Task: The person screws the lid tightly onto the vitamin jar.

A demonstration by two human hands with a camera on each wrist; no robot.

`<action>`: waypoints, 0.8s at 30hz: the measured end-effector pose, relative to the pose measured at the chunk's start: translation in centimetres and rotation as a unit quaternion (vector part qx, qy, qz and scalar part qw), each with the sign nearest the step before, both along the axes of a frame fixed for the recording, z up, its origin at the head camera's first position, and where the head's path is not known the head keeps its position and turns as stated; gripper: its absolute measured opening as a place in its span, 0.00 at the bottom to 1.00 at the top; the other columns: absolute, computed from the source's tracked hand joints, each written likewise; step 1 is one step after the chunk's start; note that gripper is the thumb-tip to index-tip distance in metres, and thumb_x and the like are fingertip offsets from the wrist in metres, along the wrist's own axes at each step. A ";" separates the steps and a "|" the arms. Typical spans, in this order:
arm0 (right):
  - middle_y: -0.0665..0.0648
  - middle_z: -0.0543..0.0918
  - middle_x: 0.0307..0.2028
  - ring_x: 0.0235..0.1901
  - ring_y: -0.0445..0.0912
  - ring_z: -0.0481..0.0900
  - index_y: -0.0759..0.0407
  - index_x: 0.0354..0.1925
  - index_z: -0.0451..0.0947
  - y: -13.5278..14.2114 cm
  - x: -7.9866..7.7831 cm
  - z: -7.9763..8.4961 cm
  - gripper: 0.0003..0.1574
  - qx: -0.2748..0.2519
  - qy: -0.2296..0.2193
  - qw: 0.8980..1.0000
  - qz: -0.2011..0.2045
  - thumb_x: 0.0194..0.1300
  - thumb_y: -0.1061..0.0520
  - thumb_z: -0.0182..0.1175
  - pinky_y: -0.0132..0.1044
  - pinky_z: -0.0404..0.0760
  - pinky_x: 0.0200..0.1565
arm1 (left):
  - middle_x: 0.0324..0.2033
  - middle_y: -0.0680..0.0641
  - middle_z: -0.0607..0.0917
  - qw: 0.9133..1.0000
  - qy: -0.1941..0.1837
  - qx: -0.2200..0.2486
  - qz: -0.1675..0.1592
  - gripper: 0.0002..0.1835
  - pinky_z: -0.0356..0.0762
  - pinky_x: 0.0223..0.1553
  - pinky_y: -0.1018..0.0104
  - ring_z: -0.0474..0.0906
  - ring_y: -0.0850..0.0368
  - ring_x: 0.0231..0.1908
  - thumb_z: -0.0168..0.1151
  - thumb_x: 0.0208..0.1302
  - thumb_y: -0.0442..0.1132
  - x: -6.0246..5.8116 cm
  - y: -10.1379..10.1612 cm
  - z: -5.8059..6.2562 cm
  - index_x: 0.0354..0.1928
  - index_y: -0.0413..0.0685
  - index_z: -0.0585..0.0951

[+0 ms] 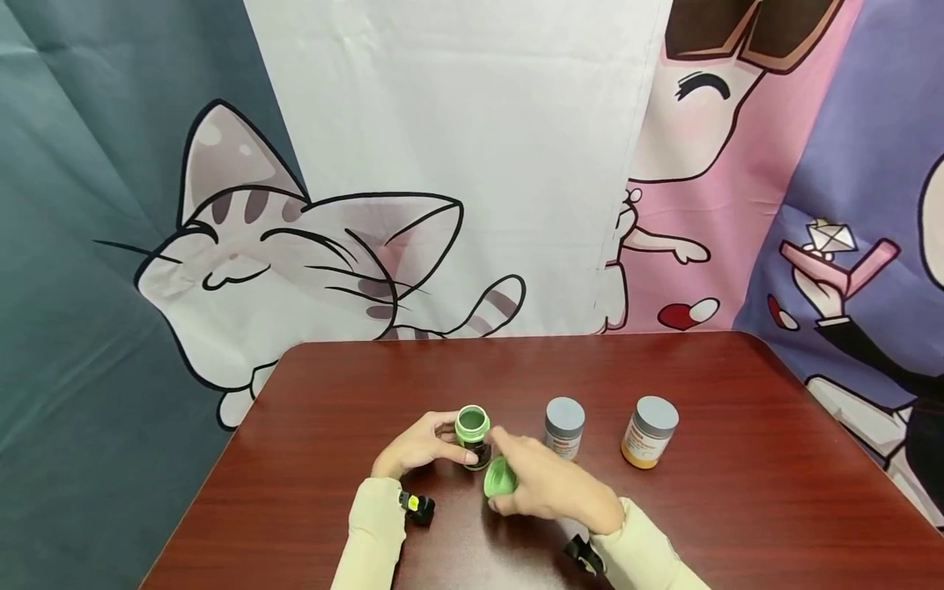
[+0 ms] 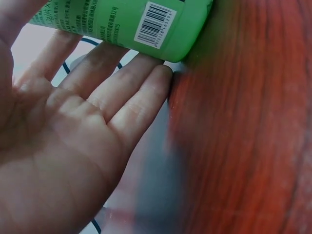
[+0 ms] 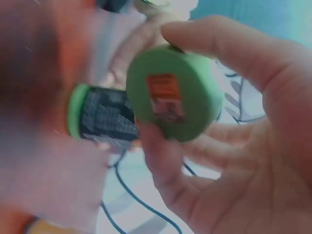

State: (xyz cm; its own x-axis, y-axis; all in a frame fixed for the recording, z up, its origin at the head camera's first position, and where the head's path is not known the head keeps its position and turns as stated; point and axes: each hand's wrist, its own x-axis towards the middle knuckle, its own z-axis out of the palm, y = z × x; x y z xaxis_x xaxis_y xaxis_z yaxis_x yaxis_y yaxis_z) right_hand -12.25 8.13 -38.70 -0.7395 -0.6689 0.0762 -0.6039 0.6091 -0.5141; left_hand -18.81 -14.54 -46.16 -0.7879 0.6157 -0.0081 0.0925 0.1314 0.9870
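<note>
A green bottle (image 1: 475, 449) with a dark label and an uncovered mouth stands on the table. My left hand (image 1: 416, 447) holds it from the left, thumb in front and fingers behind. In the left wrist view, a barcode shows on the green bottle (image 2: 122, 24), close to its bottom edge. Just right of the bottle, my right hand (image 1: 549, 479) grips a green lid (image 1: 500, 479), apart from the bottle's mouth. The right wrist view shows an orange sticker on the lid's (image 3: 168, 92) flat top, pinched between thumb and fingers.
Two jars with grey lids stand on the brown table (image 1: 354, 393): one grey-lidded jar (image 1: 564, 426) partly behind the right hand, and another jar (image 1: 649, 434) with an orange bottom farther right. A printed cloth (image 1: 457, 123) hangs behind the table.
</note>
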 end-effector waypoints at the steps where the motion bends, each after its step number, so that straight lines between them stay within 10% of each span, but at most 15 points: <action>1: 0.44 0.72 0.28 0.31 0.39 0.71 0.53 0.49 0.64 0.0 -0.2 0.3 0.35 -0.005 0.009 1.000 -0.016 0.46 0.49 0.70 0.32 0.70 0.32 | 0.48 0.47 0.81 1.000 0.001 -0.004 0.004 0.28 0.73 0.49 0.63 0.77 0.51 0.50 0.70 0.49 0.36 0.0 -0.1 0.0 0.56 0.51 0.75; 6: 0.47 0.73 0.29 0.31 0.41 0.71 0.54 0.51 0.63 -0.3 -1.0 1.2 0.38 -0.022 0.055 0.995 -0.084 0.48 0.41 0.69 0.33 0.70 0.29 | 0.48 0.47 0.82 1.000 -0.008 -0.004 0.004 0.28 0.73 0.49 0.63 0.77 0.51 0.50 0.71 0.49 0.36 0.1 -0.2 0.2 0.55 0.55 0.76; 24: 0.52 0.75 0.50 0.44 0.42 0.72 0.54 0.58 0.62 -3.2 -3.0 0.4 0.42 -0.125 0.091 0.981 -0.114 0.50 0.45 0.69 0.37 0.73 0.43 | 0.39 0.46 0.84 0.999 -0.009 -0.025 0.027 0.21 0.76 0.44 0.61 0.79 0.52 0.40 0.71 0.47 0.36 0.1 0.2 0.6 0.47 0.50 0.81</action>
State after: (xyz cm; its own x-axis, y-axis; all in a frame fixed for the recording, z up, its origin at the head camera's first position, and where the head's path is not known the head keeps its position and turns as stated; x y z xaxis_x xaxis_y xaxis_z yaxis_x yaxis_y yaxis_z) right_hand -15.22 4.92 -38.28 -0.8271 -0.4311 0.3606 -0.5616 0.6081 -0.5610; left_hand -18.67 -14.39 -45.56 -0.8196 0.5706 -0.0527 0.0659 0.1852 0.9805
